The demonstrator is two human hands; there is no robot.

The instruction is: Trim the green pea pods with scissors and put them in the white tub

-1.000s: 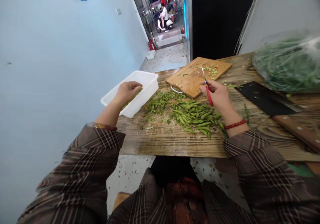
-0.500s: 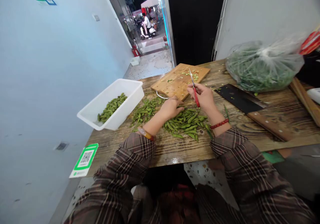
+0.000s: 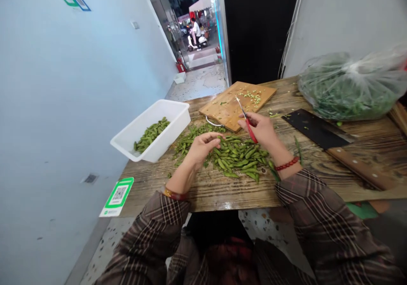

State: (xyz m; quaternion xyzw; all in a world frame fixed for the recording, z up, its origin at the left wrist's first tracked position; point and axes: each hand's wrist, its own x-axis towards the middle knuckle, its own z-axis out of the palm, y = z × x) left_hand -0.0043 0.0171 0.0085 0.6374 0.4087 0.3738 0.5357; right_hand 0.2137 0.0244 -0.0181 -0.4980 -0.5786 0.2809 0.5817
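Note:
My right hand (image 3: 263, 130) holds a pair of scissors (image 3: 250, 130) with red handles, the blades pointing up and away over the near edge of the cutting board. Thumb and fingers of my left hand (image 3: 200, 149) are pinched together at the left edge of a heap of green soybean pods (image 3: 240, 158), on what looks like one pod. Left of that heap lies a patch of smaller green bits (image 3: 185, 143). A white plastic tub (image 3: 171, 133) at the left has more pods inside.
The wooden cutting board (image 3: 222, 107) carries scattered pale green pieces. A cleaver (image 3: 318, 128) lies at the right, its wooden handle towards me. Behind it sits a tied plastic bag (image 3: 346, 90) of greens. A QR-code card (image 3: 117, 196) is at the table's left corner.
My left hand has drawn back and left from the board's near edge to the pods, its fingers now pinched. My right hand keeps the scissors near the board. The view has shifted slightly left.

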